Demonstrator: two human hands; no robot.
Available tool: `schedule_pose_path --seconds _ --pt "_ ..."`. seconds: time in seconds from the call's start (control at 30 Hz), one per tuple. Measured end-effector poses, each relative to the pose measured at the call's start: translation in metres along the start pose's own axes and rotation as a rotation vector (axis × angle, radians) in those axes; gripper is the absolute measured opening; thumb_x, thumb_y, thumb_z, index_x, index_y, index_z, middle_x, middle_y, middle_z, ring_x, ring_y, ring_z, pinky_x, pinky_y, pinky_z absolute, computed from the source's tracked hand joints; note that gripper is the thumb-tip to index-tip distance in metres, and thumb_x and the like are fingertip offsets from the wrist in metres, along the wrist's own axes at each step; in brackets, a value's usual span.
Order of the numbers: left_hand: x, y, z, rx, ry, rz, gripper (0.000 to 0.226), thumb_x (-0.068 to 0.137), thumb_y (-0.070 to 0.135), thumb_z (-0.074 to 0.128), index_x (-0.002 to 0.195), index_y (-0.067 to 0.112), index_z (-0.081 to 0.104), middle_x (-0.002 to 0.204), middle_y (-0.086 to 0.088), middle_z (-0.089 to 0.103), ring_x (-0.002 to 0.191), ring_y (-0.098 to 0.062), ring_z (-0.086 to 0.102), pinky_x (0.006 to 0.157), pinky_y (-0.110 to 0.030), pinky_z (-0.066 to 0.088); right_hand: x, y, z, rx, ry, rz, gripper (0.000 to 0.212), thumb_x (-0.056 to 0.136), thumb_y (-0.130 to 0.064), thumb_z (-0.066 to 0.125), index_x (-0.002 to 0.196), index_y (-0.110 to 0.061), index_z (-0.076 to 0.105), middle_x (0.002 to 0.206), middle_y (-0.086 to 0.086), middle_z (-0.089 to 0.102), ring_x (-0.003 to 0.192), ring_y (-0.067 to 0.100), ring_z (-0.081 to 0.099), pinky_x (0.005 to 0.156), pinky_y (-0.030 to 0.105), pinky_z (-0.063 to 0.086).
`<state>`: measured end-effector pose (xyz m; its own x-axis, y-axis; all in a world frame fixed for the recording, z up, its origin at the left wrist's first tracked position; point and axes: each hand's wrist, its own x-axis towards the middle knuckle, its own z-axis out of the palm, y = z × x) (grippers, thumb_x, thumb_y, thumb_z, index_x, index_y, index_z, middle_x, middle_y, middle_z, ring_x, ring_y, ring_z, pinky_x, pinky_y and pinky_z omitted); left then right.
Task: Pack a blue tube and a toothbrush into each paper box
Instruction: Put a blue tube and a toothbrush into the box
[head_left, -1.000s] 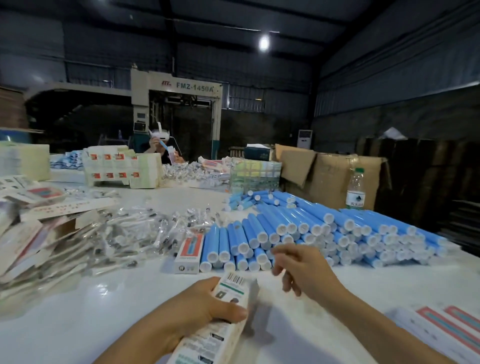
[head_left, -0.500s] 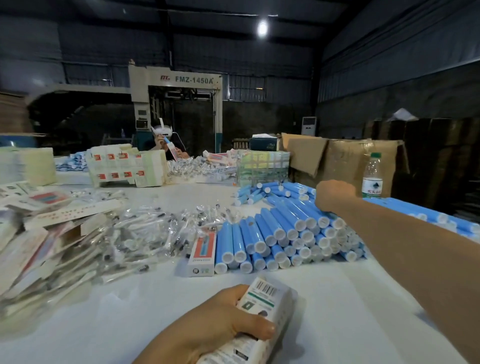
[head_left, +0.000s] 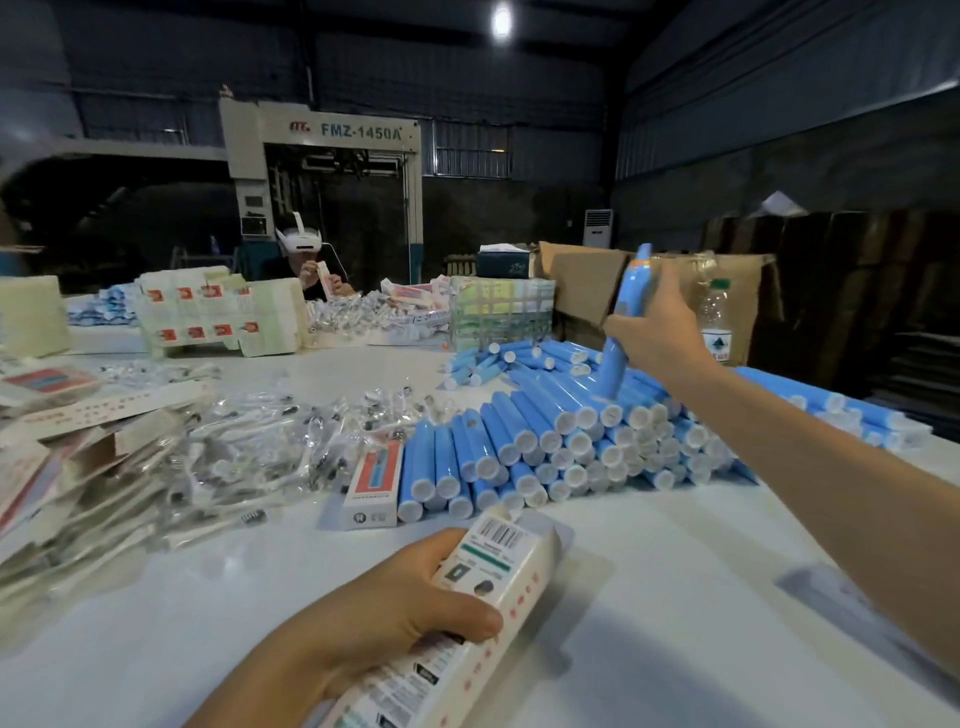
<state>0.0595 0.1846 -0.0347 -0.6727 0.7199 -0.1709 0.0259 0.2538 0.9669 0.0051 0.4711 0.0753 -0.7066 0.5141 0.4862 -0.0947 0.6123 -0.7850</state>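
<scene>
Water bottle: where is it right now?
Head view, far right: the water bottle stands upright against the cardboard boxes, behind the blue tube pile and just right of the raised right hand.

White table (head_left: 649, 571) bears blue tubes (head_left: 545, 441), wrapped toothbrushes (head_left: 249, 457), boxes (head_left: 218, 312).

blue tube (head_left: 626, 317) upright, paper box (head_left: 470, 613) tilted

Both forearms are seen bare to the frame edge; no sleeve is visible. The left hand (head_left: 384, 618) and right hand (head_left: 662, 338) are ungloved; no rings are seen.
</scene>
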Motion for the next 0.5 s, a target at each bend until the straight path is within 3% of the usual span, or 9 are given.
schedule_pose_path --seconds 0.07,0.17,0.23,0.37,0.43,0.5 --pt "-0.003 0.001 0.000 0.014 -0.021 0.016 0.066 0.062 0.017 0.074 0.122 0.032 0.050 0.104 -0.008 0.071 0.081 -0.016 0.068 0.065 -0.025 0.052 -0.037 0.001 -0.009 0.356 -0.037 0.041 0.063 0.083 -0.009 0.061 0.135 -0.023 0.029 0.081 0.007 0.056 0.042 0.016 0.054 0.035 0.023 0.039" --pt "-0.006 0.002 0.002 0.066 -0.071 0.048 0.072 0.059 0.022 0.078 0.124 0.033 0.050 0.104 -0.009 0.070 0.084 -0.020 0.066 0.072 -0.030 0.053 -0.096 0.020 -0.006 0.619 -0.055 0.198 0.037 0.085 -0.008 0.060 0.113 -0.019 0.039 0.058 0.006 0.060 0.034 0.017 0.049 0.033 0.023 0.037" --pt "-0.007 0.002 0.004 0.096 -0.083 0.066 0.074 0.058 0.024 0.079 0.125 0.035 0.049 0.107 -0.006 0.070 0.088 -0.021 0.067 0.075 -0.033 0.054 -0.127 0.033 0.001 0.672 -0.052 0.273 0.024 0.088 -0.010 0.060 0.102 -0.022 0.043 0.054 0.006 0.059 0.036 0.018 0.049 0.034 0.025 0.039" --pt "-0.008 0.000 0.008 0.175 -0.066 0.097 0.071 0.061 0.022 0.076 0.124 0.035 0.048 0.108 0.002 0.070 0.090 -0.015 0.068 0.070 -0.024 0.052 -0.153 0.044 0.011 0.718 -0.087 0.351 0.020 0.092 -0.016 0.058 0.106 -0.022 0.044 0.065 0.013 0.057 0.038 0.019 0.049 0.036 0.026 0.040" --pt "-0.009 0.000 0.009 0.227 -0.054 0.094 0.071 0.057 0.028 0.076 0.122 0.036 0.049 0.108 0.005 0.070 0.092 -0.015 0.068 0.072 -0.025 0.052 -0.159 0.043 0.016 0.727 -0.130 0.358 0.005 0.094 -0.022 0.053 0.096 -0.022 0.048 0.062 0.008 0.056 0.039 0.018 0.048 0.036 0.024 0.037" --pt "-0.010 0.000 0.010 0.261 -0.055 0.098 0.072 0.055 0.032 0.076 0.121 0.038 0.049 0.109 0.008 0.069 0.093 -0.016 0.068 0.074 -0.027 0.053 -0.162 0.042 0.019 0.744 -0.165 0.382 0.013 0.094 -0.024 0.050 0.084 -0.017 0.049 0.060 0.008 0.054 0.040 0.017 0.045 0.035 0.024 0.034"
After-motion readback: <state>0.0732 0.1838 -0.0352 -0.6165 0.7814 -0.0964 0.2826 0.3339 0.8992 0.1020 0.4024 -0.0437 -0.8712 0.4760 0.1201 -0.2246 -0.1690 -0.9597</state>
